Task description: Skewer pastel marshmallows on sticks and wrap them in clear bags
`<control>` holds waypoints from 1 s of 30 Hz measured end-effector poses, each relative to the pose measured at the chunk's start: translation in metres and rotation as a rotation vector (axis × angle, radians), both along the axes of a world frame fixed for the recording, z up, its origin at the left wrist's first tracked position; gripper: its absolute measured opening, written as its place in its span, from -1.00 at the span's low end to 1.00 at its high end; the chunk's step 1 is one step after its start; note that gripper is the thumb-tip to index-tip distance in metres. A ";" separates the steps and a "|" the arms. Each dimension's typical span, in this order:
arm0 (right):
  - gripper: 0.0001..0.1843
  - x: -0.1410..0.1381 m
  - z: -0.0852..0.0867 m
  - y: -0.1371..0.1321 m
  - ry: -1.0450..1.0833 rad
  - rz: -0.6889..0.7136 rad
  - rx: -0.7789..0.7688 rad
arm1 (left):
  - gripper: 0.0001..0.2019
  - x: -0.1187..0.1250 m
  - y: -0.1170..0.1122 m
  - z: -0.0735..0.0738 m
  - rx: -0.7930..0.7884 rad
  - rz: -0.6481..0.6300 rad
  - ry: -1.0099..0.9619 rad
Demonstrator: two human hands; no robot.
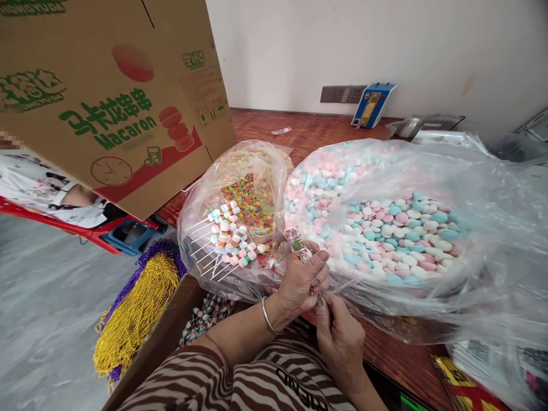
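Observation:
My left hand [302, 279] is closed around a small printed candy wrapper [295, 240], whose top end sticks up above the fingers. Just below, the fingertips of my right hand [342, 337] are pinched together at the wrapper's lower end; what they grip there is hidden. Behind the left hand, candy skewers [233, 237] of pastel pieces on white sticks lie in a pile on a clear bag of small multicoloured candies [246, 197]. To the right of it spreads a large open clear bag of pink, blue and white candies [398, 228].
A tall cardboard box [141, 103] stands at the left, with a person's arm [79, 196] beyond it. Below me sits an open carton [171, 325] of wrapped candies, beside yellow and purple bead strings [141, 314]. A blue device [374, 105] stands by the wall.

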State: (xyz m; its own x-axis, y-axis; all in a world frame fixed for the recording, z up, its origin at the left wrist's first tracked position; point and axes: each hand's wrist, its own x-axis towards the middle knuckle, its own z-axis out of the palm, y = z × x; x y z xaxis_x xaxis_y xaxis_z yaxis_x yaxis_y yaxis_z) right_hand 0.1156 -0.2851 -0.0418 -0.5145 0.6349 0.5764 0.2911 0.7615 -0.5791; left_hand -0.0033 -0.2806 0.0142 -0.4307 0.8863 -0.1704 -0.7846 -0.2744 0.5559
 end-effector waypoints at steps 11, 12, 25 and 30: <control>-0.76 -0.010 0.010 0.001 0.066 0.046 -0.307 | -0.61 -0.008 -0.004 0.003 0.000 -0.060 0.045; -0.78 -0.012 0.010 0.001 0.075 0.045 -0.329 | -0.62 -0.010 -0.004 0.003 -0.006 -0.069 0.020; -0.80 -0.016 0.006 0.009 0.179 -0.082 -0.392 | -0.55 -0.015 -0.020 -0.012 -0.142 -0.245 0.159; -0.73 -0.012 0.002 0.013 0.101 -0.166 -0.077 | -0.58 -0.006 -0.024 -0.016 -0.183 -0.245 0.139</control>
State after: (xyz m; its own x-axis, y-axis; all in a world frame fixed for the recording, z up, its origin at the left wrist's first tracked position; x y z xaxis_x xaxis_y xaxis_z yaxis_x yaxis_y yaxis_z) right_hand 0.1039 -0.2720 -0.0400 -0.3410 0.7505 0.5661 0.3463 0.6601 -0.6666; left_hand -0.0094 -0.3045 -0.0016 -0.2392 0.9265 -0.2905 -0.7281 0.0268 0.6849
